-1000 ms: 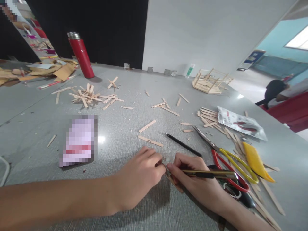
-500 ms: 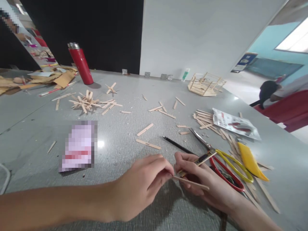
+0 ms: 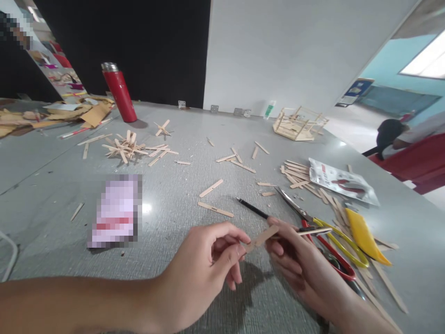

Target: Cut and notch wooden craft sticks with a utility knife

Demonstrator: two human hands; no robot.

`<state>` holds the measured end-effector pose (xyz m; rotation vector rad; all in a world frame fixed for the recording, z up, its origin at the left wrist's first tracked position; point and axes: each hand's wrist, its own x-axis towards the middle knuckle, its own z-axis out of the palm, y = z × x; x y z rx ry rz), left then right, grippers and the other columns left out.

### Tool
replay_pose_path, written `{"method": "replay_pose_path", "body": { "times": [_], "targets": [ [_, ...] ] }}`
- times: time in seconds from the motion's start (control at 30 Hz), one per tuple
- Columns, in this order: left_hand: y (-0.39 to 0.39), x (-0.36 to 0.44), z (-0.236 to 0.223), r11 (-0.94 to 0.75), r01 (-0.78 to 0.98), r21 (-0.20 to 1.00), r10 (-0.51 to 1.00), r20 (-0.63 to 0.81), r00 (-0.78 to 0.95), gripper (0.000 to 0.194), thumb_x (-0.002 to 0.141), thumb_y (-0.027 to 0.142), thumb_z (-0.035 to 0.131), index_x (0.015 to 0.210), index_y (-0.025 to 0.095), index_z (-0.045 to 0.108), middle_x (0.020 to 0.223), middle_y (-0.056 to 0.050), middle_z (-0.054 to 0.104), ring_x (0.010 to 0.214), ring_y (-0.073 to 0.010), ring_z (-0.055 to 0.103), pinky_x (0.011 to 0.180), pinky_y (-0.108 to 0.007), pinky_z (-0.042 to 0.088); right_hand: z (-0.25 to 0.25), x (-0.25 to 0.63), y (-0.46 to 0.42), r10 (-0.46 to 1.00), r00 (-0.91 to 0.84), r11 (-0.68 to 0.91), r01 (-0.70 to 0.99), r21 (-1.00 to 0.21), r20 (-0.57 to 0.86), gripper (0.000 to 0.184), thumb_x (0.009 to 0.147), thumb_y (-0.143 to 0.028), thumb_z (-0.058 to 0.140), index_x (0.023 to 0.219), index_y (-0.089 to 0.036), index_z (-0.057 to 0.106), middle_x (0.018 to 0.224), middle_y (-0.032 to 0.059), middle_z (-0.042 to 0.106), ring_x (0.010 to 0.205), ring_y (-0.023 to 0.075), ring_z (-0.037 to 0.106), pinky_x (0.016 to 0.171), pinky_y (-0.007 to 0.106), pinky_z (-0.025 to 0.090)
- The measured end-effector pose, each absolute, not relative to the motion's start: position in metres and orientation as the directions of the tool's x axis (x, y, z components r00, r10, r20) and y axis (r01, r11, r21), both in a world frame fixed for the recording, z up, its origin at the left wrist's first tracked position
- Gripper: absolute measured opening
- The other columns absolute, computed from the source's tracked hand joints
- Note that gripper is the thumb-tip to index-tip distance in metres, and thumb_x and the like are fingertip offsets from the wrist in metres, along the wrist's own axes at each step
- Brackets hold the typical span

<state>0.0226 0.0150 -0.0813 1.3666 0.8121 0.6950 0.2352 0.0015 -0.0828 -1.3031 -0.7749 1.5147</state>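
Observation:
My left hand (image 3: 208, 264) pinches one end of a short wooden craft stick (image 3: 261, 238) and holds it above the grey table (image 3: 167, 204). My right hand (image 3: 295, 260) touches the stick's other end and also holds a thin yellow-and-black craft knife (image 3: 314, 231) that points right. A black pencil (image 3: 252, 208) lies just beyond both hands. Red and yellow handled scissors (image 3: 323, 232) lie to the right of my right hand.
Loose craft sticks are scattered across the table, with a pile (image 3: 127, 146) at the back left. A red flask (image 3: 119, 92) stands far left. A stick-built frame (image 3: 299, 123) sits at the back right. A foil packet (image 3: 340, 181), a yellow tool (image 3: 363, 234) and a blurred card (image 3: 116, 211) lie nearby. A person (image 3: 406, 139) sits at far right.
Both hands have lifted off the table. The stick, first pressed flat under the knife, is now raised between my fingers, and the knife has swung away from it.

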Motion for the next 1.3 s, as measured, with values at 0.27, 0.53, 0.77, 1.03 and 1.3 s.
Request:
{"method": "replay_pose_path", "body": {
  "times": [0.27,0.53,0.77,1.03,1.3],
  "targets": [
    [0.017,0.019,-0.098,-0.174,0.487,0.856,0.834,-0.134,0.535,0.009,0.095,0.027,0.066,0.099,0.02,0.069,0.072,0.001,0.069,0.059,-0.0155,0.058,0.057,-0.027,0.04,-0.088,0.247,0.008,0.975,0.178,-0.15,0.072,-0.986,-0.136,0.039,0.085,-0.052,0.084,0.077,-0.021,0.061,0.058,-0.0035,0.064,0.043,0.0054,0.046,0.038,0.012,0.036],
    [0.016,0.009,-0.076,-0.676,0.422,0.604,0.504,-0.039,0.863,0.008,0.097,0.023,0.07,0.09,0.019,0.072,0.087,-0.001,0.073,0.082,-0.0192,0.068,0.074,-0.03,0.048,-0.087,0.241,0.001,0.988,0.151,-0.088,0.363,-0.928,-0.035,0.04,0.093,-0.054,0.073,0.074,-0.021,0.06,0.053,-0.0032,0.064,0.038,0.0066,0.05,0.035,0.014,0.041],
    [0.03,0.014,-0.086,-0.892,0.17,0.419,0.27,0.192,0.943,0.019,0.091,0.011,0.071,0.109,0.016,0.07,0.112,-0.009,0.071,0.107,-0.0237,0.065,0.097,-0.035,0.048,-0.089,0.244,0.004,0.985,0.165,-0.108,0.405,-0.908,-0.044,0.041,0.096,-0.052,0.068,0.071,-0.021,0.058,0.051,-0.0043,0.061,0.038,0.0063,0.05,0.035,0.013,0.042],
    [0.036,0.012,-0.098,-0.869,0.17,0.464,0.293,0.208,0.933,0.018,0.09,0.002,0.066,0.089,0.019,0.069,0.094,-0.002,0.07,0.098,-0.0197,0.065,0.097,-0.033,0.049,-0.092,0.244,0.006,0.983,0.165,-0.14,0.398,-0.907,-0.079,0.041,0.096,-0.054,0.067,0.072,-0.021,0.057,0.051,-0.0048,0.061,0.038,0.0064,0.051,0.035,0.013,0.042],
    [0.039,0.011,-0.095,-0.853,0.27,0.447,0.399,0.225,0.889,0.014,0.091,0.003,0.066,0.088,0.016,0.066,0.093,-0.003,0.064,0.094,-0.0176,0.062,0.082,-0.026,0.052,-0.093,0.245,0.004,0.987,0.146,-0.122,0.41,-0.904,-0.066,0.043,0.097,-0.055,0.067,0.071,-0.021,0.058,0.053,-0.0034,0.063,0.039,0.0068,0.052,0.037,0.014,0.042]
  ]
}}
